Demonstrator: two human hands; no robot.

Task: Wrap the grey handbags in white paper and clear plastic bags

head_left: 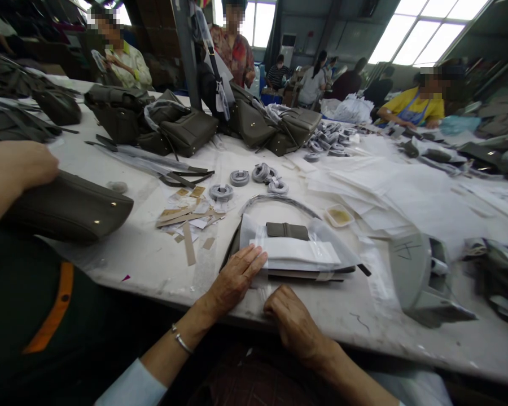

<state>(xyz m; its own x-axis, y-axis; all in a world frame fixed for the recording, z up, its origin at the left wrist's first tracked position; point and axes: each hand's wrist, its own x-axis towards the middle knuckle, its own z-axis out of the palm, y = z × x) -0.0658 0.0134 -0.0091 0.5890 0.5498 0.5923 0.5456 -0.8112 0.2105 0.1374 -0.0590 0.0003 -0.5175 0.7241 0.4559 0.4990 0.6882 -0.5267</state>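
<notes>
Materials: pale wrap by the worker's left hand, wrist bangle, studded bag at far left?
Pale wrap: plastic or thin paper, fairly dull; looks translucent.
Bangle: probably polished metal; silvery glints.
Studded bag: leather or imitation, satin; smooth surface, soft sheen.

Daylight enters a dim room through a large paned window (432, 25) beyond the right part of the far edge of the white table (148, 225) and a smaller window (263, 25) past its middle, while a dark post (187, 56) rises near that edge, left of a grey wall (307, 53).
</notes>
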